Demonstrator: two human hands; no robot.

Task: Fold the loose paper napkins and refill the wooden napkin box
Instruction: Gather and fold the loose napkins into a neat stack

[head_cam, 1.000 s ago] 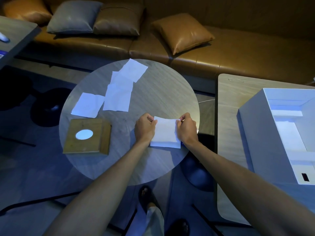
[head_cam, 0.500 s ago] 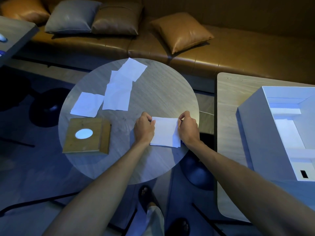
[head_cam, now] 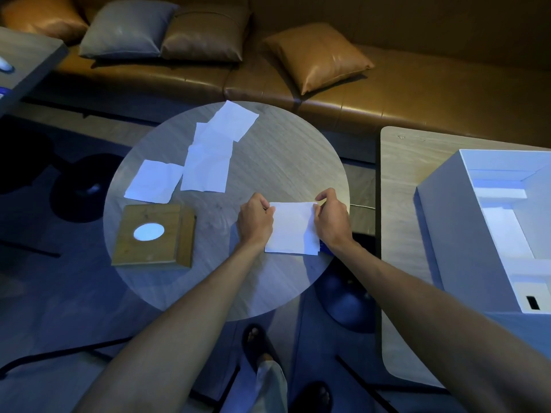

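A folded white napkin (head_cam: 293,228) lies on the round table (head_cam: 277,171) near its right edge. My left hand (head_cam: 255,222) pinches the napkin's upper left corner. My right hand (head_cam: 331,219) pinches its upper right corner. The wooden napkin box (head_cam: 153,234), with an oval opening showing white inside, stands at the table's left front. Several loose napkins lie flat behind it: one (head_cam: 153,181) just above the box, one (head_cam: 207,165) in the middle and one (head_cam: 232,120) at the far edge.
A brown leather sofa (head_cam: 417,93) with several cushions runs behind the table. A second table (head_cam: 399,204) on the right carries an open white box (head_cam: 447,222). My feet (head_cam: 259,347) are under the table's front edge.
Both hands have stayed on the napkin's top corners. The right fingers have shifted slightly along the top edge; the napkin lies a little flatter.
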